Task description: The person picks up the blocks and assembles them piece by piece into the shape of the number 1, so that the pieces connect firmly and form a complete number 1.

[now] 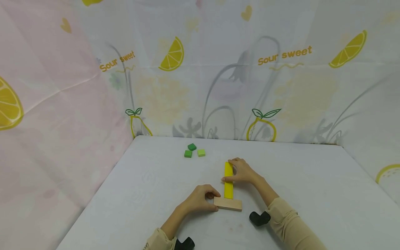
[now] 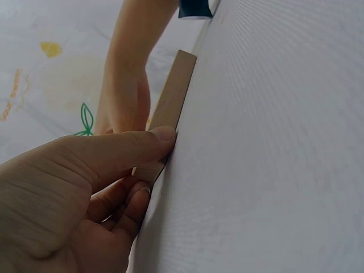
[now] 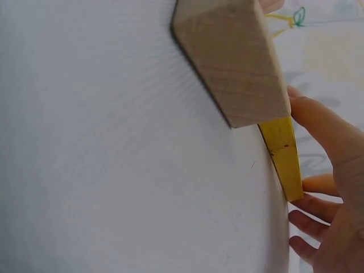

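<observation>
A plain wooden block (image 1: 229, 204) lies crosswise on the table, and my left hand (image 1: 199, 199) pinches its left end between thumb and fingers. Beyond it a yellow strip (image 1: 228, 191) runs straight away from me, its near end against or very close to the block's far side. A seam across the yellow strip (image 3: 280, 149) shows in the right wrist view, as of two pieces end to end. My right hand (image 1: 245, 172) holds this strip from the right, thumb across it and fingertips at its far end. In the left wrist view the wooden block (image 2: 175, 91) hides most of the strip.
Farther back on the white table (image 1: 140, 163) sit a dark green block (image 1: 192, 147), a green block (image 1: 188, 153) and a light green block (image 1: 201, 152). A printed cloth (image 1: 200, 86) hangs behind the table. Black wrist mounts (image 1: 260, 218) are worn on both wrists.
</observation>
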Action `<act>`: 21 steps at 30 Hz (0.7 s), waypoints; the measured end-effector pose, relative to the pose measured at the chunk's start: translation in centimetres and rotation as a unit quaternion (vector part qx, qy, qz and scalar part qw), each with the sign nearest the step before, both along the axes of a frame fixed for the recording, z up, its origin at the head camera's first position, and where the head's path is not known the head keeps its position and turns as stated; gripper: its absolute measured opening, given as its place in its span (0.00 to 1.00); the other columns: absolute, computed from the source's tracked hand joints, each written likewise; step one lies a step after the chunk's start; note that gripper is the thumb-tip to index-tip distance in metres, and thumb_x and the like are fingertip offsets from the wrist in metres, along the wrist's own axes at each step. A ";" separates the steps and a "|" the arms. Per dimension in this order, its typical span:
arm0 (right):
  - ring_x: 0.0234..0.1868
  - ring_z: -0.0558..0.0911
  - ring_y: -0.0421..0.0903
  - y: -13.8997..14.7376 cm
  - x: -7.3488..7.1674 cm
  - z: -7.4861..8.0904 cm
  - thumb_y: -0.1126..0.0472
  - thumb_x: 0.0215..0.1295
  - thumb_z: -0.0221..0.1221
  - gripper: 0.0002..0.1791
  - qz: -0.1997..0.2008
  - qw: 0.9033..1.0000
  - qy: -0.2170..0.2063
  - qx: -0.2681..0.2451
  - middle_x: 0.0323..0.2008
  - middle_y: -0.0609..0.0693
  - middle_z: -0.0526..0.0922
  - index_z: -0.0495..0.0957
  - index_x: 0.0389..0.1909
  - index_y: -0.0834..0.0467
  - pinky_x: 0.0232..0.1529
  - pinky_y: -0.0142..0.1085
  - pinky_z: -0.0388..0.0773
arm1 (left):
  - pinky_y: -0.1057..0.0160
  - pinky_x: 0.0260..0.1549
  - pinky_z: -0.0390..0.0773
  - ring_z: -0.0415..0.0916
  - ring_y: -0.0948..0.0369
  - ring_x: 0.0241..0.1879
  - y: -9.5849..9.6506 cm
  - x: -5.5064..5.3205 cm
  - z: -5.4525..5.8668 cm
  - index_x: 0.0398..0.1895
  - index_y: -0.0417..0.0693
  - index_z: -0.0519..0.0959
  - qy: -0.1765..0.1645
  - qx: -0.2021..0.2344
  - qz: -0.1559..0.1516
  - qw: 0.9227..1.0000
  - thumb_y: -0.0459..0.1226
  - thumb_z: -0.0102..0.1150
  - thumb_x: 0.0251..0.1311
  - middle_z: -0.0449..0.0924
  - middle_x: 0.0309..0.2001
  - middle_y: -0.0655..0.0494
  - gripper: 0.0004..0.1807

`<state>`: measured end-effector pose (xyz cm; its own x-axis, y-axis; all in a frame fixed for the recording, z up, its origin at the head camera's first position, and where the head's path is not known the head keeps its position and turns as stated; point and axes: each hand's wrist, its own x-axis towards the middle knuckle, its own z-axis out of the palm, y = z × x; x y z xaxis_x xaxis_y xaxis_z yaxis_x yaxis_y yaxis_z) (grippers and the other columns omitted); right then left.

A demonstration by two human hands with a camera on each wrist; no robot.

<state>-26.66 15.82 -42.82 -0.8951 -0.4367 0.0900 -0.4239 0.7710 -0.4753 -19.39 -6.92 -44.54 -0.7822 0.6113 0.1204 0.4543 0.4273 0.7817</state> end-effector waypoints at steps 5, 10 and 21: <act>0.57 0.69 0.64 0.0 -0.1 0.0 0.44 0.48 0.68 0.46 0.001 1.000 -0.004 0.006 0.56 0.69 0.71 0.68 0.59 0.72 0.56 0.56 0.67 | 0.71 0.38 0.74 0.72 0.67 0.34 0.0 0.0 0.0 0.39 0.40 0.82 0.003 0.001 -0.001 1.000 0.32 0.74 0.40 0.81 0.37 0.53 0.18; 0.58 0.69 0.64 0.2 -0.1 -0.1 0.43 0.48 0.68 0.46 0.006 1.000 -0.010 0.005 0.57 0.69 0.70 0.67 0.60 0.72 0.57 0.56 0.66 | 0.71 0.38 0.74 0.72 0.68 0.35 0.0 0.1 0.1 0.39 0.40 0.82 -0.001 0.002 -0.002 1.000 0.32 0.74 0.40 0.81 0.37 0.54 0.18; 0.61 0.67 0.63 1.8 -0.4 -0.1 0.43 0.44 0.71 0.49 0.020 0.997 -0.052 -0.049 0.59 0.67 0.69 0.67 0.62 0.70 0.60 0.56 0.63 | 0.71 0.38 0.74 0.72 0.69 0.34 -0.1 0.1 0.2 0.39 0.40 0.82 0.000 0.007 -0.001 1.000 0.31 0.74 0.40 0.81 0.37 0.54 0.18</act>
